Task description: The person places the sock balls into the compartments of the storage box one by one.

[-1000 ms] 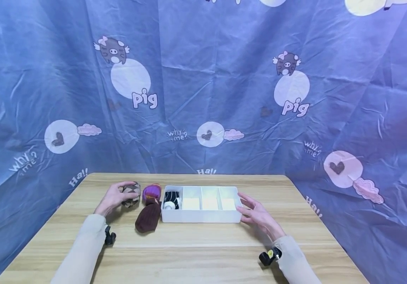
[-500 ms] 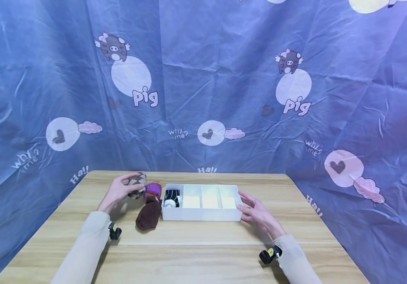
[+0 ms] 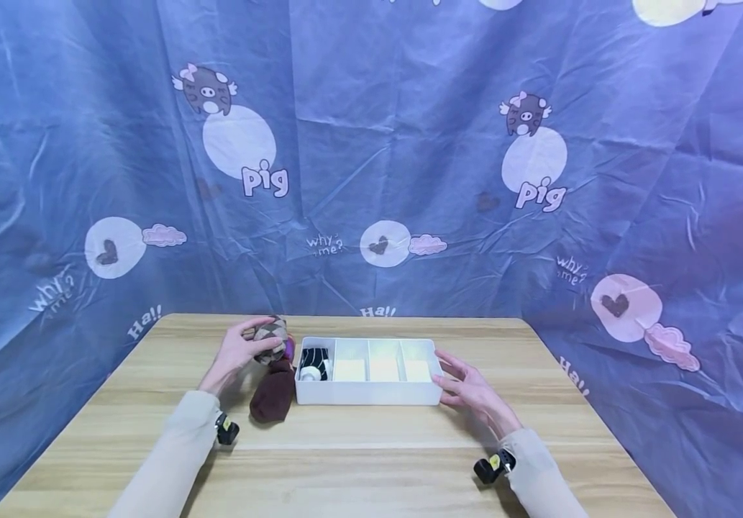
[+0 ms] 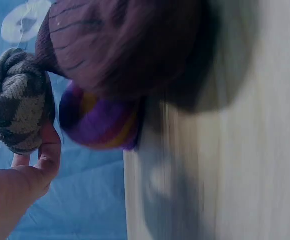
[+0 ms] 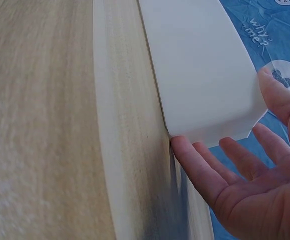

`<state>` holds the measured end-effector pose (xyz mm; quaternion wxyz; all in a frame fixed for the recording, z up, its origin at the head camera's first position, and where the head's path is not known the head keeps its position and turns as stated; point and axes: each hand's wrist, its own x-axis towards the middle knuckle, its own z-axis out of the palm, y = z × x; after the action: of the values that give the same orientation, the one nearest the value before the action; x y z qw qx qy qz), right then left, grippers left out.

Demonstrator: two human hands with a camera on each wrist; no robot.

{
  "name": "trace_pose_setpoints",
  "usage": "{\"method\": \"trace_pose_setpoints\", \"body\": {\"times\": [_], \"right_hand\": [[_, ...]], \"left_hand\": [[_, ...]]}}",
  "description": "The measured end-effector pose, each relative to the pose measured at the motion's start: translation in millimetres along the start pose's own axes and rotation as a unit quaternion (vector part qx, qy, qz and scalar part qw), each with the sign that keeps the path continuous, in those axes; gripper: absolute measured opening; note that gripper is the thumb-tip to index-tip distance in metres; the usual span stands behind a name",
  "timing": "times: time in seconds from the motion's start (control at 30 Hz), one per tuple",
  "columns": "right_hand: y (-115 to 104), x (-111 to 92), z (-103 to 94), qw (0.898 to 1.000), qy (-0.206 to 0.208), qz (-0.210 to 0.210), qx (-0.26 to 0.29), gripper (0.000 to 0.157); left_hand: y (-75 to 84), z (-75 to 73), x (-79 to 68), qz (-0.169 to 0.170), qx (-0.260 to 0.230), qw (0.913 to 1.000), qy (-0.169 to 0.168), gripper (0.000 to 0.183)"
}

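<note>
My left hand [image 3: 236,352] pinches a rolled grey-and-brown checkered sock [image 3: 270,341] between thumb and fingers, left of the box. Behind that sock, a purple sock ball with orange stripes [image 4: 102,120] is mostly covered in the head view. A dark brown ribbed sock ball [image 3: 272,394] lies nearer the front, close to the box's left end. The white divided box [image 3: 367,393] has a black sock with white lines [image 3: 315,361] in its leftmost compartment. At its right end, my right hand [image 3: 475,394] touches the wall with extended fingers, the thumb at the rim.
The wooden table [image 3: 371,475] carries everything, and its back edge meets a blue patterned cloth [image 3: 371,180] that also rises on both sides. Three compartments of the box, right of the black sock, show bare white floors.
My left hand has carried the checkered sock to the right, in front of the purple sock ball. The right hand stays at the box's end, and the box has not moved.
</note>
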<state>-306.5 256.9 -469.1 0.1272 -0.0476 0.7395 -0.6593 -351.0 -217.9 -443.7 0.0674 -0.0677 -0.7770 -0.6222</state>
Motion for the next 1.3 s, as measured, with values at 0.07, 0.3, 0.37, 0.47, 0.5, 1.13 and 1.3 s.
{"method": "trace_pose_setpoints", "body": {"times": [0.07,0.3,0.37,0.47,0.5,1.13,1.3], "right_hand": [[0,0,-0.7,1.0,0.0,0.0,0.005,0.074],[2,1,0.9,1.0,0.01,0.002,-0.006,0.074],[4,1,1.1,1.0,0.016,0.006,-0.007,0.073],[4,0,0.1,1.0,0.013,0.005,-0.007,0.074],[4,0,-0.3,1.0,0.011,0.004,-0.005,0.075],[-1,2,1.5,1.0,-0.003,-0.002,-0.003,0.076],[0,-1,0.5,1.0,-0.008,-0.005,-0.004,0.075]], "left_hand": [[2.7,5.6,-0.6,0.01,-0.003,0.9999,-0.002,0.063],[14.6,16.4,-4.6,0.019,0.002,0.9997,0.015,0.063],[11.3,19.4,-1.8,0.023,-0.002,0.9995,0.021,0.062],[14.5,25.7,-1.0,0.03,-0.025,0.9991,0.02,0.06],[15.7,28.4,-0.9,0.03,-0.039,0.9986,0.017,0.06],[22.4,68.5,-6.1,0.063,-0.045,0.997,-0.004,0.052],[24.1,81.0,-8.4,0.079,-0.027,0.9965,0.007,0.051]]}}
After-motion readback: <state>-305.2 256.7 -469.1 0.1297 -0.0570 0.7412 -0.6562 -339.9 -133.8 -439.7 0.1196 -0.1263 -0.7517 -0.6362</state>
